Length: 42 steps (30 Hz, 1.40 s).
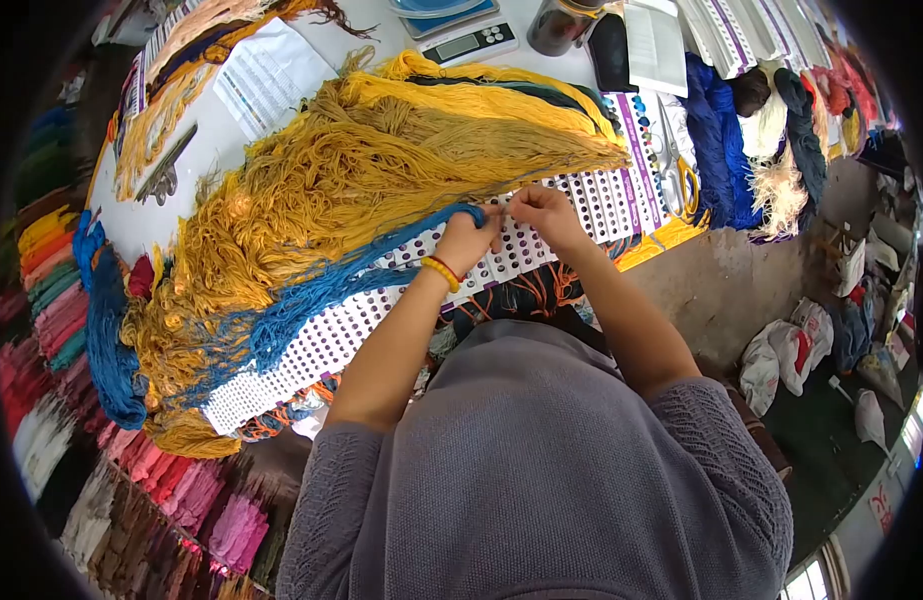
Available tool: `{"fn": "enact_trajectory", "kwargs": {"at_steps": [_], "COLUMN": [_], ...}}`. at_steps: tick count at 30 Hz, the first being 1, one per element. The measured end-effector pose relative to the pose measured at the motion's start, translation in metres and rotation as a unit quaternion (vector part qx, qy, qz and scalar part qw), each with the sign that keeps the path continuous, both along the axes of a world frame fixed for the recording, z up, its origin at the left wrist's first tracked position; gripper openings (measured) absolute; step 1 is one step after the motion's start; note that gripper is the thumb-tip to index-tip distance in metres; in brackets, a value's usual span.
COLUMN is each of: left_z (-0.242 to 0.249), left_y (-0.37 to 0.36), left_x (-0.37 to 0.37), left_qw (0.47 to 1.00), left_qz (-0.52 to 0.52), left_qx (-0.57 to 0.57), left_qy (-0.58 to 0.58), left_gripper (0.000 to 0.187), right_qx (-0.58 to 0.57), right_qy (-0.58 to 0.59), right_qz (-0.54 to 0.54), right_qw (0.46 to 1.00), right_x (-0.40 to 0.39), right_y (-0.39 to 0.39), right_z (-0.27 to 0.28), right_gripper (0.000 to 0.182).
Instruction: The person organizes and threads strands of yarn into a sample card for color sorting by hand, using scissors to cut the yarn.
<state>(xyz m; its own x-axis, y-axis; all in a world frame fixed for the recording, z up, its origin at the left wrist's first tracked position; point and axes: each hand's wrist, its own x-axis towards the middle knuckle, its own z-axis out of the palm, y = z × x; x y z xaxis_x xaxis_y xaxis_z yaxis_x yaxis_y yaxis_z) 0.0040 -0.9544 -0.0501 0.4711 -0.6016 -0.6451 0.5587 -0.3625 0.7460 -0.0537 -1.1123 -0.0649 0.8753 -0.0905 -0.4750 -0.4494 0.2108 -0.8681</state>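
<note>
My left hand (468,240), with a yellow bracelet (441,272) at its wrist, is closed around one end of a blue thread hank (326,290). The rest of the hank trails left across a white card with rows of dark holes (321,335). Close to the left fingertips, my right hand (549,216) is closed in a pinch; what it holds, if anything, is too small to make out. Just beyond both hands lies a large heap of mustard-yellow thread (371,150).
Scissors with yellow handles (687,185) lie to the right, near dark blue hanks (716,140) at the table edge. At the back stand a digital scale (469,42) and a dark jar (559,28). A clipboard (161,180) and printed sheet (271,78) are left.
</note>
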Motion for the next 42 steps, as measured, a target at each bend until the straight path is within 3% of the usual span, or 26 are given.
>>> {"fn": "enact_trajectory", "kwargs": {"at_steps": [2,3,6,7,8,9,12,13,15,16,17,19,21,22,23,24,25,26,27,28,29,31,33,34,37,42], "left_z": [-0.008,-0.009,0.006,0.020,0.034,0.039,0.089,0.105,0.120,0.140,0.146,0.190,0.181,0.132,0.154,0.134,0.131,0.130,0.108,0.105,0.092,0.107,0.127,0.129,0.161,0.179], "left_y": [0.004,0.015,0.082,0.113,0.140,0.180,0.312,0.356,0.512,0.562,0.616,0.585,0.561,0.605,0.479,0.463,0.417,0.363,0.336,0.305,0.276,0.222,0.190,0.183,0.169,0.174], "left_x": [-0.004,0.002,0.018,0.025,0.030,0.045,0.077,0.083,0.098,0.095,0.089,0.075,0.064,0.062,0.048,0.040,0.033,0.022,0.012,0.005,-0.003,-0.020,-0.032,-0.034,-0.039,-0.052], "left_qw": [0.954,0.905,0.972,0.984,0.974,0.939,0.850,0.779,0.720,0.698,0.611,0.628,0.713,0.797,0.763,0.842,0.874,0.894,0.909,0.915,0.924,0.964,0.967,0.966,0.916,0.890], "left_qz": [-0.006,-0.052,0.106,0.146,0.222,0.321,0.524,0.620,0.644,0.607,0.711,0.698,0.617,0.519,0.536,0.432,0.311,0.326,0.317,0.191,0.187,0.213,0.233,0.220,0.288,0.314], "left_qx": [0.117,0.241,0.134,0.081,0.000,-0.082,-0.029,-0.023,0.123,0.287,0.261,0.242,0.235,0.163,0.249,0.236,0.282,0.247,0.192,0.243,0.189,0.077,-0.053,-0.110,-0.279,-0.322], "left_qy": [-0.278,-0.348,-0.160,-0.054,-0.049,0.090,-0.044,-0.088,-0.227,-0.248,-0.230,-0.246,-0.237,-0.263,-0.261,-0.221,-0.245,-0.185,-0.189,-0.258,-0.274,-0.141,-0.092,-0.077,0.021,0.078], "left_gripper": [0.027,0.030,0.033,0.030,0.026,0.019,0.014,0.011,0.012,0.015,0.018,0.016,0.016,0.020,0.025,0.027,0.029,0.027,0.031,0.033,0.032,0.035,0.037,0.041,0.045,0.056], "right_qx": [0.006,-0.093,-0.215,-0.204,-0.191,-0.183,-0.242,-0.232,-0.220,-0.173,-0.126,-0.156,-0.154,-0.195,-0.236,-0.306,-0.276,-0.382,-0.292,-0.357,-0.424,-0.449,-0.341,-0.398,-0.380,-0.143], "right_qy": [0.009,0.007,0.016,0.086,0.155,0.160,0.160,0.164,0.151,0.157,0.163,0.143,0.120,0.090,0.059,0.031,-0.011,-0.018,-0.130,-0.305,-0.450,-0.544,-0.522,-0.506,-0.387,-0.153], "right_qz": [-0.050,-0.027,-0.051,-0.053,-0.053,-0.064,-0.097,-0.105,-0.120,-0.135,-0.151,-0.147,-0.138,-0.110,-0.083,-0.014,0.044,0.127,0.189,0.179,0.120,0.111,0.103,0.128,0.136,0.180], "right_qw": [0.999,0.995,0.975,0.974,0.968,0.968,0.952,0.953,0.956,0.963,0.967,0.966,0.971,0.970,0.966,0.951,0.960,0.915,0.929,0.864,0.777,0.700,0.775,0.754,0.829,0.961], "right_x": [-0.002,-0.001,0.002,0.009,0.017,0.021,0.029,0.031,0.034,0.035,0.035,0.036,0.042,0.048,0.059,0.075,0.088,0.107,0.124,0.144,0.154,0.157,0.130,0.136,0.084,0.013], "right_y": [0.001,0.002,0.013,0.012,0.012,0.013,0.018,0.019,0.020,0.020,0.021,0.027,0.036,0.041,0.046,0.053,0.073,0.096,0.113,0.135,0.153,0.173,0.175,0.168,0.165,0.163], "right_z": [-0.004,-0.012,-0.035,-0.020,-0.004,-0.005,-0.027,-0.023,-0.026,-0.019,-0.008,0.019,0.047,0.049,0.048,0.042,0.077,0.119,0.141,0.165,0.198,0.273,0.320,0.309,0.258,0.189], "right_gripper": [0.013,0.018,0.034,0.036,0.039,0.044,0.043,0.036,0.028,0.027,0.026,0.023,0.022,0.023,0.025,0.027,0.028,0.029,0.034,0.032,0.034,0.031,0.018,0.030,0.025,0.017]}}
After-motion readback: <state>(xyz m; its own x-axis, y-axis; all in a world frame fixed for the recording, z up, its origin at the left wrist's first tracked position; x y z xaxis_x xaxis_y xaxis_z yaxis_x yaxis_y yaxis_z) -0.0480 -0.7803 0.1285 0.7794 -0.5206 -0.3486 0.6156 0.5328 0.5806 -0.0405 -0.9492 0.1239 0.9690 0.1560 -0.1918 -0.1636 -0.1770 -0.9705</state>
